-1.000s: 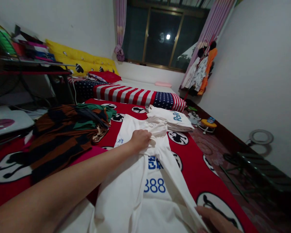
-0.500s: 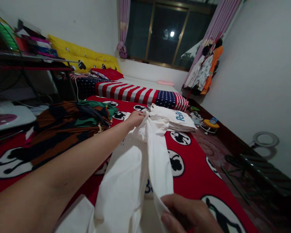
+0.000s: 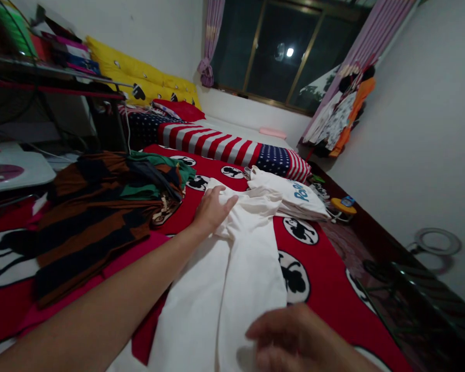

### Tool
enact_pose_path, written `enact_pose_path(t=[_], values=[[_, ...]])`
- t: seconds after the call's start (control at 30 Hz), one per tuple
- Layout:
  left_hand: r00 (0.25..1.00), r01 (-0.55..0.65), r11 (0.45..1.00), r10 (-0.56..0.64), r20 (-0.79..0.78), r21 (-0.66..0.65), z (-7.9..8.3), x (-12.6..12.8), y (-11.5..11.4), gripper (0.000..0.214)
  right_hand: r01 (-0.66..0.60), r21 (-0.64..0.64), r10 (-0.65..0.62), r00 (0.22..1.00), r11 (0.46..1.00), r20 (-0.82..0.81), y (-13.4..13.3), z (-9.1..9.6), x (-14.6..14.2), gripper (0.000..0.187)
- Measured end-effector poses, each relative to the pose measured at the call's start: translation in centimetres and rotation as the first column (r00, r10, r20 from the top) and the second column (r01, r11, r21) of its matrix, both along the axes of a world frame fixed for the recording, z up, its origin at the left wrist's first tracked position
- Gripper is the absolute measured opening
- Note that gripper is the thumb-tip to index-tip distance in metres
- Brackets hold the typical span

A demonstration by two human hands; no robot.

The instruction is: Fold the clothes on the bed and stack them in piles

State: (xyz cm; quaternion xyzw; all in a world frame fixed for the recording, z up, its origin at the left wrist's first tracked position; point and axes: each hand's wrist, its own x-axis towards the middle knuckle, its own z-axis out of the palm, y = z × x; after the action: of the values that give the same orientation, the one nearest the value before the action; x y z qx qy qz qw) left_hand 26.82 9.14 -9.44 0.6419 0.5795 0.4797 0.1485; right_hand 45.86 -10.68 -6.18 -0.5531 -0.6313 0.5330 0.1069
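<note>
A white shirt [image 3: 251, 268] lies lengthwise on the red blanket in front of me, one side folded over the other and wrinkled near its far end. My left hand [image 3: 214, 209] rests at that far end, fingers spread over the cloth. Close to me, my right hand [image 3: 298, 336] hovers over the shirt's near right part, slightly blurred, fingers bent and apart from the thumb with no cloth between them. Beyond the shirt sits a folded white pile [image 3: 294, 194] with blue lettering on top.
The red blanket [image 3: 325, 294] has black-and-white round prints. Brown-and-navy striped clothing [image 3: 96, 206] lies on the left, near a white iron-like appliance [image 3: 15, 168]. Behind is a bed with a flag-patterned cover [image 3: 217, 147]. A yellow stool [image 3: 343, 206] stands at right.
The right side of the shirt now lies folded over, covering the blue print seen before. Both hands have let go of the cloth, and my left fingers have spread. The view has shifted slightly.
</note>
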Motion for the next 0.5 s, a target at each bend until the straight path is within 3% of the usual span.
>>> enact_pose_path(t=[0.07, 0.1, 0.17, 0.27, 0.33, 0.5], values=[[0.996, -0.017, 0.996, 0.009, -0.089, -0.088, -0.5, 0.1, -0.4, 0.055, 0.118, 0.203, -0.119, 0.993, 0.972, -0.008, 3.8, 0.9, 1.3, 0.036], [0.993, -0.031, 0.992, 0.016, -0.119, -0.122, -0.7, 0.0, -0.5, 0.057, 0.162, 0.326, -0.167, 0.986, 0.931, -0.013, 6.2, 1.4, 2.0, 0.035], [0.990, -0.043, 0.986, 0.019, -0.143, -0.161, -1.1, -0.1, -0.7, 0.050, 0.263, 0.562, -0.305, 0.952, 0.784, -0.021, 11.6, 1.9, 3.6, 0.033], [0.996, -0.022, 0.989, 0.009, -0.087, -0.149, -1.5, -0.5, -0.6, 0.031, 0.340, 0.762, -0.513, 0.858, 0.552, -0.011, 19.0, 1.9, 6.2, 0.031], [0.999, 0.001, 0.994, -0.005, -0.039, -0.106, -1.6, -0.7, -0.4, 0.023, 0.278, 0.813, -0.575, 0.814, 0.511, 0.083, 22.7, 1.5, 7.4, 0.030], [1.000, -0.002, 0.999, 0.002, -0.004, -0.052, -1.5, -0.9, -0.4, 0.023, 0.134, 0.830, -0.648, 0.696, 0.541, 0.310, 27.1, 1.2, 7.7, 0.035]])
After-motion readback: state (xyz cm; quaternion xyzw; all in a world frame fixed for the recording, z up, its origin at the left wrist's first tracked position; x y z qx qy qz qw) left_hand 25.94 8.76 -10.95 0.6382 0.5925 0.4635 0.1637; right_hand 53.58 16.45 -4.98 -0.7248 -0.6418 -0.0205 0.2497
